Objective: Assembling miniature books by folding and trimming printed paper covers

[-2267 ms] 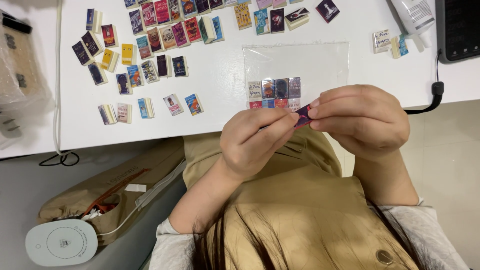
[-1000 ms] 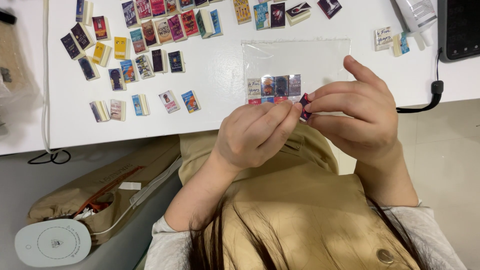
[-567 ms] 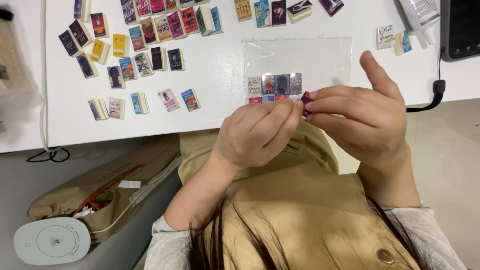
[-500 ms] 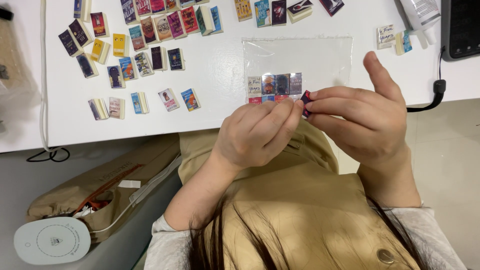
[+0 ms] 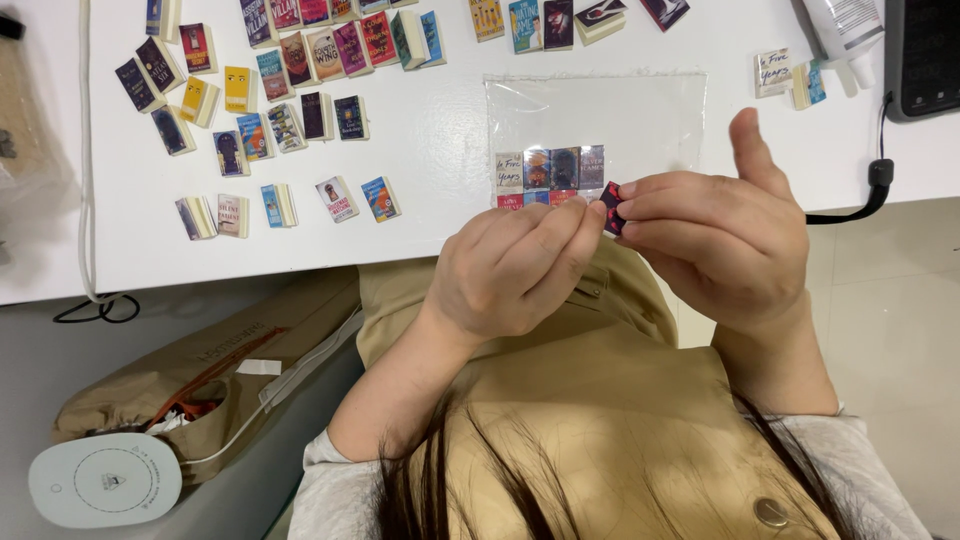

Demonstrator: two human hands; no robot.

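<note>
Down at the far left, on the grey floor, lies a round white gadget (image 5: 105,480) next to a tan bag (image 5: 200,375). Above them is a white table (image 5: 440,140). Lots of tiny books (image 5: 262,95) lie on its left part in loose rows, some flat and some on their edge.

Next comes the left hand (image 5: 510,270). It is curled up just past the table edge, over the tan lap. Its fingertips (image 5: 590,215) press on a tiny dark book with red marks (image 5: 612,208). This little book is held up in the air, between both hands, right in front of the table edge.

Just behind it, a clear plastic bag (image 5: 595,125) lies flat on the table with a row of tiny covers (image 5: 550,170) inside.

Then comes the right hand (image 5: 725,245). Its thumb and bent fingers pinch the other side of the same tiny book, and one finger sticks straight up. The book is mostly hidden, so it may be open or closed.

Far right, a black cable (image 5: 865,195) hangs over the table edge.
</note>
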